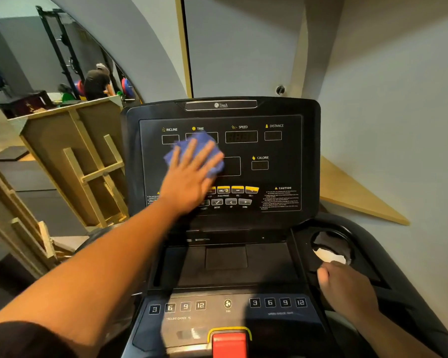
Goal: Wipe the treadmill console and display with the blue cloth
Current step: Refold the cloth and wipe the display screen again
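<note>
From the head view, the left hand (192,177) lies open and flat, fingers spread toward one o'clock, pressing the cloth (195,151) against the display (243,151) over the TIME window. The cloth looks soft, light and crumpled, best driven by a flat palm. At five o'clock the right hand (347,288) curls loosely on the console (308,257) beside the cupholder (331,244), gripping nothing I can see.

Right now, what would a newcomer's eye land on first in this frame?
Most likely the blue cloth, pressed flat by the left hand against the black display, covering the TIME window. Next, the red stop button at the bottom edge, and the right hand resting beside the cup holder.
</note>
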The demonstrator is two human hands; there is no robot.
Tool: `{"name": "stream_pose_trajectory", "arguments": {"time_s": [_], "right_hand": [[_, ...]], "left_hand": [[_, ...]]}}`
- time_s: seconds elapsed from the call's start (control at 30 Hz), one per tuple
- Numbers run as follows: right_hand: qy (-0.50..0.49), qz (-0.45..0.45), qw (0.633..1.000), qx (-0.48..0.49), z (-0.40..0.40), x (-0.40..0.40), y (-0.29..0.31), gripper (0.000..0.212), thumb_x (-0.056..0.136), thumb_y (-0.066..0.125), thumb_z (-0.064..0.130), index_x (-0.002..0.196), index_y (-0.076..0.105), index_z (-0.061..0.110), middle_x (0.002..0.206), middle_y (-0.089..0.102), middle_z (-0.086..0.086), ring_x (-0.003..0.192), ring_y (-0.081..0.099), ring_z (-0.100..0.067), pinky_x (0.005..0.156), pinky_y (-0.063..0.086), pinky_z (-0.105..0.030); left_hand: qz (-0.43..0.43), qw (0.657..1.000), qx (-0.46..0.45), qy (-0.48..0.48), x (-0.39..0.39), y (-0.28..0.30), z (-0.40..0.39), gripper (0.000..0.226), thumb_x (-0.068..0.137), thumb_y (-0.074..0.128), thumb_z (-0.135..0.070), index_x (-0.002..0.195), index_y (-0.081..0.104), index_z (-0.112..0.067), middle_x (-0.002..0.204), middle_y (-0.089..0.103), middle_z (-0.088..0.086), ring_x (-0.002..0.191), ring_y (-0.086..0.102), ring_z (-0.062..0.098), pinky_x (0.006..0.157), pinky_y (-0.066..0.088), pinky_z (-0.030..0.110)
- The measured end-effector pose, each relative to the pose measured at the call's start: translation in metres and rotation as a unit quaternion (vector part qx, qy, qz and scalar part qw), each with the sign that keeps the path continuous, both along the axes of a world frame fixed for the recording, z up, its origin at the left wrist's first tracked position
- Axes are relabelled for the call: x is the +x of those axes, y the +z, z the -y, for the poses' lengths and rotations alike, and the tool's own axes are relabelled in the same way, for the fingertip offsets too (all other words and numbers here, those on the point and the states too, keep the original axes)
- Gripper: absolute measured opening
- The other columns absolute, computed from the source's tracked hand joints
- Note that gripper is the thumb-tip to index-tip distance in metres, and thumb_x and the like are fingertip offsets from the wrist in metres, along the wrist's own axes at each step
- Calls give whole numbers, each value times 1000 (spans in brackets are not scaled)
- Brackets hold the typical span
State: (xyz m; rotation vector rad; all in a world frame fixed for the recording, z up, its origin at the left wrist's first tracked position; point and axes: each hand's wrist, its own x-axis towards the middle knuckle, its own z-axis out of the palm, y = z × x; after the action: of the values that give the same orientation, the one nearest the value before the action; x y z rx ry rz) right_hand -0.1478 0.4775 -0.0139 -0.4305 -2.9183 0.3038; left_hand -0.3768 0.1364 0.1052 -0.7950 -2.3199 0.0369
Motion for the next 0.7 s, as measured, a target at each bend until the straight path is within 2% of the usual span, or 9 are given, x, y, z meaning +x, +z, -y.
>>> {"name": "stream_pose_trajectory", "arguments": {"time_s": [0.07,0.17,0.23,0.3,0.4,0.5,0.6,0.7], "right_hand": [[2,1,1000,-1,-1,0,0,37,98,38,27,63,48,29,57,52,4,49,51,-5,49,41,-18],[5,1,1000,2,-1,0,-4,36,98,41,28,63,51,29,56,51,5,48,51,-7,51,48,-25],[8,1,1000,7,-2,-1,-6,37,98,42,26,62,51,27,55,51,3,46,49,-8,51,48,-28],[2,9,1000,0,-2,-1,-5,38,98,39,26,62,51,26,55,52,2,47,48,-8,51,48,-28],[0,11,1000,15,-1,-2,-5,39,98,35,28,63,53,26,57,54,4,49,51,-8,52,49,-27],[-2,12,999,30,-1,-4,-7,40,99,34,29,63,52,26,58,55,3,50,53,-7,49,46,-24],[2,4,999,45,-2,-3,-6,40,99,34,29,64,53,26,60,55,4,52,52,-6,47,36,-22],[6,-5,999,52,-1,-1,-3,38,99,33,29,69,56,27,64,56,4,55,53,-4,50,34,-20]], "left_hand": [[14,991,106,86,-13,21,17,59,104,37,-43,160,21,-32,170,15,4,156,4,37,123,5,64],[52,950,246,183,-25,48,20,58,106,26,-46,161,14,-32,171,5,2,157,-2,36,124,-1,61],[49,931,287,219,-26,53,2,60,105,24,-47,161,14,-30,172,5,3,156,-1,38,123,3,63],[43,932,285,221,-22,51,-25,61,105,24,-47,162,13,-28,171,5,5,156,0,39,123,6,62],[35,972,189,135,-2,31,-73,61,104,28,-47,161,17,-28,171,10,6,156,3,39,124,4,60],[28,999,30,-19,30,-8,-121,61,102,39,-44,159,28,-27,169,19,5,156,8,40,123,7,61],[52,980,-132,-139,47,-37,-125,57,104,33,-46,159,28,-30,170,18,1,157,5,34,123,9,60],[47,945,-236,-222,36,-31,-93,53,107,30,-46,158,28,-32,169,19,-3,158,6,28,125,9,56]]}}
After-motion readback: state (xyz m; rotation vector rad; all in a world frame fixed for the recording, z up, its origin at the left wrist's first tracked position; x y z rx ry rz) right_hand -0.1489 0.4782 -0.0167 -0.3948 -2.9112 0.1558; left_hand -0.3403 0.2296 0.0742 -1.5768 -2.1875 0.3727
